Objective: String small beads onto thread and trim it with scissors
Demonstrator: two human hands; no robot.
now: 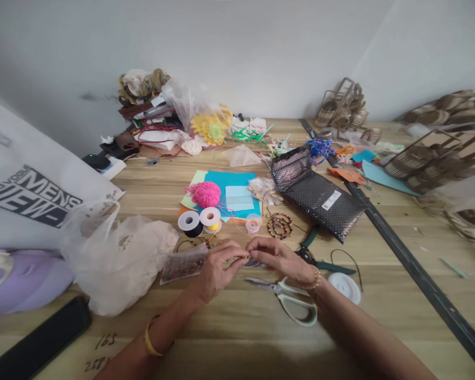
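Note:
My left hand [220,265] is closed in a pinch, with a tiny yellowish bead [246,257] showing at its fingertips. Close against it, my right hand [279,258] also pinches; whatever lies between its fingers is too small to make out. Under the left wrist side sits a clear bag of dark beads [183,264]. White-handled scissors [285,298] lie in front of the right hand, partly open. Behind the hands are a coiled beaded strand [280,226], a pink thread spool [253,224], a black cord spool [190,224] and a yellow cord spool [211,218].
Green-handled pliers [311,256] and a white spool [344,288] lie right of my hands. Farther back are pink yarn [206,195], blue sheets [237,182] and a black bubble mailer [316,198]. A plastic bag [119,258] stands left; a dark metal strip [404,245] crosses the right.

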